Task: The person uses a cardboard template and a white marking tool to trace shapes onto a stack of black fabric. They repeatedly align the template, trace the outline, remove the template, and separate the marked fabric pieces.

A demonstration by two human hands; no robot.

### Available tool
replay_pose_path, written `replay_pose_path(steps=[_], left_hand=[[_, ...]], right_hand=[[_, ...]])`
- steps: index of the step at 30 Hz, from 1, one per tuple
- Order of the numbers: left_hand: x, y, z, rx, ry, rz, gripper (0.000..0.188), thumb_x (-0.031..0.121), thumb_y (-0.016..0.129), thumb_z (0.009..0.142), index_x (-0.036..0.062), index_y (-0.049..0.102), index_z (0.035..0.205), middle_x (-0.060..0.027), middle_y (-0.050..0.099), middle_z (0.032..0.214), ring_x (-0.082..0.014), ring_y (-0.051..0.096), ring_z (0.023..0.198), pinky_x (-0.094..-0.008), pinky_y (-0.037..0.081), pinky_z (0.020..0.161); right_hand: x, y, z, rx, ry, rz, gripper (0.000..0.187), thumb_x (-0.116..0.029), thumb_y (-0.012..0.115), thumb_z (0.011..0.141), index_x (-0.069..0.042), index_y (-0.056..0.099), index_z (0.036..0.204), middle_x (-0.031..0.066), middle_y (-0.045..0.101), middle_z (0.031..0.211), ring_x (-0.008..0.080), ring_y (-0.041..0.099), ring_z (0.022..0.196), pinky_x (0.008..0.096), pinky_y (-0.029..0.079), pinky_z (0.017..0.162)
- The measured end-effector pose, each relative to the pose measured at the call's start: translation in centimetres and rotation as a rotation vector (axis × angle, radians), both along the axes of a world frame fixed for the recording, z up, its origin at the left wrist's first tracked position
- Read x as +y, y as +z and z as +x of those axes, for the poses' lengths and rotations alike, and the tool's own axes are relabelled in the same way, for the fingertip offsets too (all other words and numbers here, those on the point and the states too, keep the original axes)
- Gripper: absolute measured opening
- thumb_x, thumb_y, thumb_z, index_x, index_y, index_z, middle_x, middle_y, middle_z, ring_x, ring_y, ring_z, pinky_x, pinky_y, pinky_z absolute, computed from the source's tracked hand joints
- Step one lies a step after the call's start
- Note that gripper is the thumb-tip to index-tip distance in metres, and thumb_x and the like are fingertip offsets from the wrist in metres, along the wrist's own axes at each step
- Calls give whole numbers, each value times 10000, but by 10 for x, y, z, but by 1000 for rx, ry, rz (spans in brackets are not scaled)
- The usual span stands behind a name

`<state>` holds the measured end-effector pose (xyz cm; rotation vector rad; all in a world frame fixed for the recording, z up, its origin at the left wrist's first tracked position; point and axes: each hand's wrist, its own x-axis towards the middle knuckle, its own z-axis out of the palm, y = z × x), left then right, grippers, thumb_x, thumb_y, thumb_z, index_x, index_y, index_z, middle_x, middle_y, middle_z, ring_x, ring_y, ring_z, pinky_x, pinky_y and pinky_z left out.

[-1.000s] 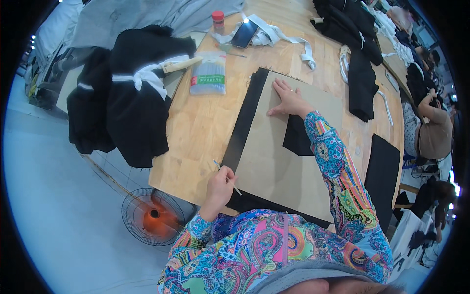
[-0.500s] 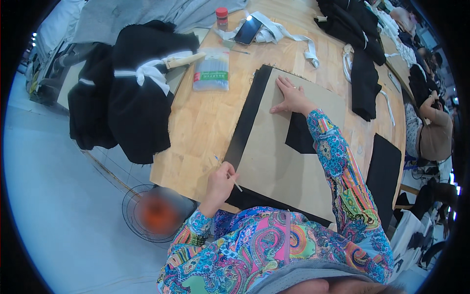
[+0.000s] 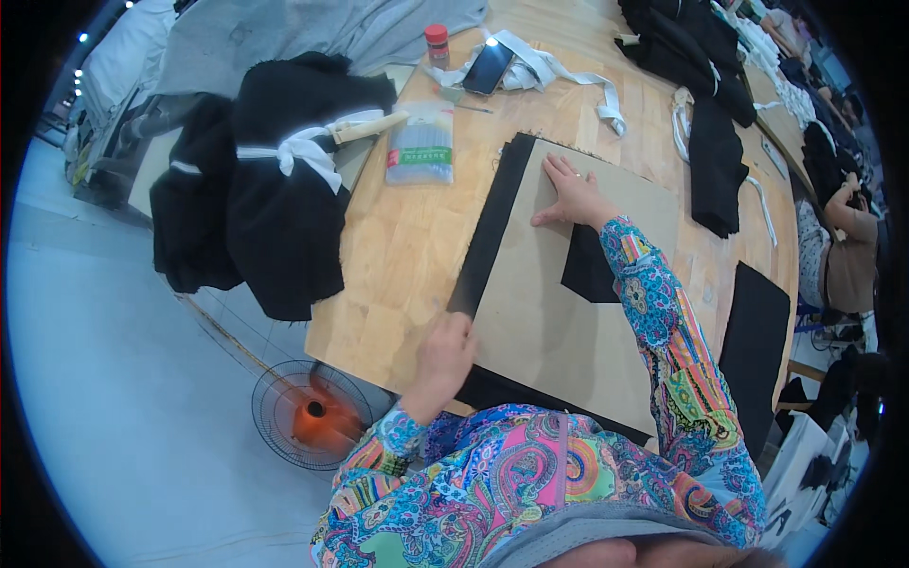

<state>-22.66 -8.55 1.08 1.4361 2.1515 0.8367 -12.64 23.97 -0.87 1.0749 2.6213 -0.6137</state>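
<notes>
Right hand (image 3: 573, 199) is spread wide, palm down, nothing gripped, apparently pressing on the beige card sheet (image 3: 525, 293) toward its far end. Left hand (image 3: 443, 358) is at the card's near-L corner, fingers curled in, back of hand up; can't tell if anything's inside the curl. Its knuckles sit by the card edge, contact unclear.

Card lies flat on black cloth (image 3: 490, 222), which shows as a strip along the card's L side & near edge. Dark angular patch (image 3: 589, 270) shows w/in the card's outline, just nearer than the R hand, partly behind the sleeve (image 3: 653, 312); cutout or loose piece, can't tell.

Handling, my est.: card prob. light & fairly stiff, could skid on fabric, might crease if bent; best held by opp. edges or pinned w/ a flat palm. Cloth looks soft, limp, frayed at the far edge; would ruck if dragged, so take it by 2 corners, keep it flat.

Rel. to card: clear plastic pack (image 3: 419, 156) beyond its far-L corner; red-lidded jar (image 3: 436, 47), phone (image 3: 488, 68) & white fabric strip (image 3: 568, 76) past the far edge; another black cloth piece (image 3: 756, 331) off to R; tied black bundle (image 3: 284, 218) well to L; fan (image 3: 312, 412) below-L, off the table (image 3: 379, 284).
</notes>
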Motion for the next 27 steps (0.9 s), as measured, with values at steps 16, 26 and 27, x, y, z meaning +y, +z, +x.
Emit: replay_pose_path(steps=[16,26,27], left_hand=[[129,-25,31,368,-425,22,140,78,614,746,-8,569,848,-165,605,863,-308,583,905,-392,499,792],[150,-50,20,278,-338,-181,225,178,710,752,8,582,826,-196,621,884,-357,594,914,-444,495,779],[152,-55,13,289,-337,-207,223,185,714,753,9,584,799,-195,620,864,-357,591,897,-446,490,768]], right_hand=[[15,-22,18,268,-11,-2,1085,-501,825,584,-65,315,1437,124,253,1523,290,246,1405,627,200,1081],[-40,-22,177,125,9,212,788,-321,872,519,-34,564,1185,115,560,1217,280,503,1197,596,120,1125],[-48,-31,177,135,11,236,788,-308,879,507,-29,566,1175,108,558,1210,274,506,1191,593,118,1127]])
